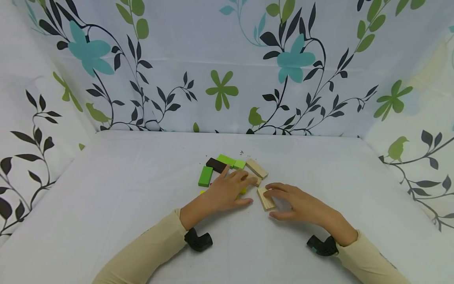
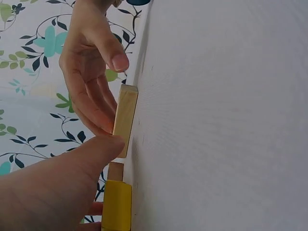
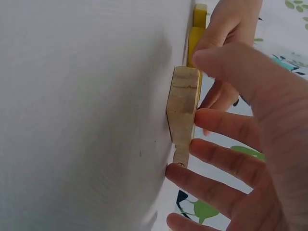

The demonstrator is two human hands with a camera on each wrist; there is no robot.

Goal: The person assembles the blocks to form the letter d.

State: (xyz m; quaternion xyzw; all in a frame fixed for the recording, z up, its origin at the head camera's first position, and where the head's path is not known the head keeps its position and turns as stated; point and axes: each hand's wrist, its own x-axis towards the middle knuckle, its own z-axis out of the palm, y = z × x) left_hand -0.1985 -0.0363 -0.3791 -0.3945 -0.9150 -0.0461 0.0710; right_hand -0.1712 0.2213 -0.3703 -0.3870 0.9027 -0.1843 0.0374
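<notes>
My left hand (image 1: pixel 227 191) spreads over a cluster of small wooden blocks, its fingers fairly straight and its fingertips by a plain wood block (image 1: pixel 259 181). Beneath that hand, yellow blocks (image 1: pixel 243 191) are partly hidden. Just right of it, a plain wood block (image 1: pixel 266 199) lies on the white surface. My right hand (image 1: pixel 301 205) is at this block, with fingertips over or against its right side and the thumb apart from its near end. In the right wrist view, the fingers (image 3: pixel 226 127) of my right hand are extended and spaced out beside the plain block (image 3: pixel 184 96).
Behind the left hand, a green block (image 1: pixel 205 176), a dark brown block (image 1: pixel 216 165), light green blocks (image 1: pixel 226 159) and another plain block (image 1: pixel 257 168) form a curve. A white cloth (image 1: pixel 117 189) covers the table. Patterned curtains (image 1: pixel 198 47) stand at the back and sides.
</notes>
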